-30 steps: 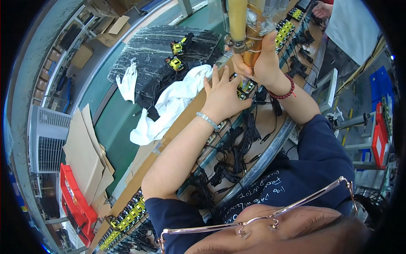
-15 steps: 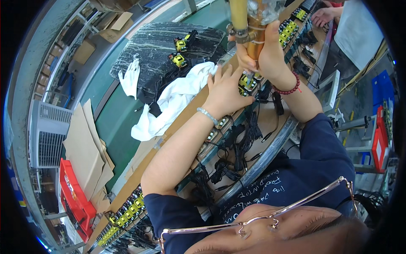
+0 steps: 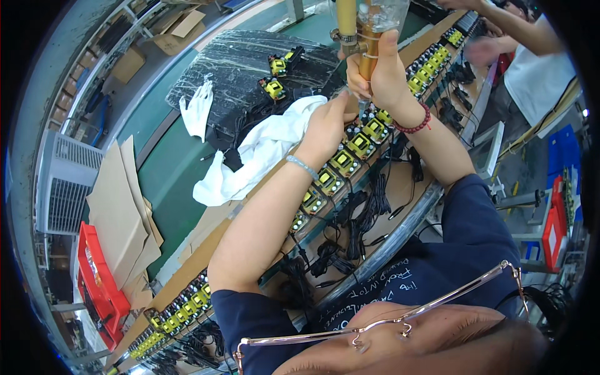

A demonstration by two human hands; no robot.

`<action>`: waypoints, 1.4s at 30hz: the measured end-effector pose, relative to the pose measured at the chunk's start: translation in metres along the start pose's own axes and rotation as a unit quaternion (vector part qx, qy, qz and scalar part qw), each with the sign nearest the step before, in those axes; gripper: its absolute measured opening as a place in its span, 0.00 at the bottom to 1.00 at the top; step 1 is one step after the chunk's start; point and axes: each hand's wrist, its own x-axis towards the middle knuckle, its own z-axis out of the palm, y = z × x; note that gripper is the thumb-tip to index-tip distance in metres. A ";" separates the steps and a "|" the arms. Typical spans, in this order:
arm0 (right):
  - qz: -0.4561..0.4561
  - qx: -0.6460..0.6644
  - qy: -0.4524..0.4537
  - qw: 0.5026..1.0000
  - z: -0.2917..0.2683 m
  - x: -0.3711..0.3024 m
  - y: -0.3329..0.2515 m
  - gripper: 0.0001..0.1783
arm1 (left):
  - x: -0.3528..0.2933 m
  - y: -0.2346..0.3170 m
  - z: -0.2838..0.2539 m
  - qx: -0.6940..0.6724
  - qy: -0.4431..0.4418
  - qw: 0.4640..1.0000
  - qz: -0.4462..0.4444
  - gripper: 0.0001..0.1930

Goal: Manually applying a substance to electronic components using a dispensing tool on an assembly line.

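My right hand (image 3: pixel 389 78) is wrapped round an amber, tube-shaped tool (image 3: pixel 370 55), held upright with its narrow tip down over the boards. A yellow hose (image 3: pixel 345 15) with a metal clamp runs alongside it, and clear plastic wraps its top. Beneath the tip lies a row of small circuit boards (image 3: pixel 344 162) with yellow transformers and black leads. My left hand (image 3: pixel 325 128) is at the row's far edge, just left of the tip. Its finger and thumb appear apart with nothing visible between them; the other fingers are partly hidden.
A white cloth (image 3: pixel 265 140) and white glove (image 3: pixel 198 109) lie beyond the row, near a black board (image 3: pixel 231 65) carrying two loose circuit boards. Coiled black cables (image 3: pixel 356 219) hang on the near side. Cardboard sheets (image 3: pixel 122 212) and a red bin (image 3: pixel 97 281) stand left. A co-worker's arm (image 3: pixel 519 28) reaches in upper right.
My left hand has drawn back from over the boards to their far edge, uncovering several. The tool has shifted slightly left. The co-worker's arm has come further in.
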 end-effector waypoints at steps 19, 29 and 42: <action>0.015 0.038 0.022 0.999 0.004 0.006 -0.007 0.48 | -0.003 0.001 -0.002 0.124 0.012 0.992 0.032 0.31; 0.043 0.056 0.062 0.996 -0.012 0.008 -0.002 0.48 | -0.009 0.012 0.005 0.132 0.019 0.991 -0.012 0.33; 0.018 0.037 0.038 0.998 -0.006 0.005 -0.017 0.51 | -0.109 0.039 0.044 0.682 0.024 0.674 0.284 0.25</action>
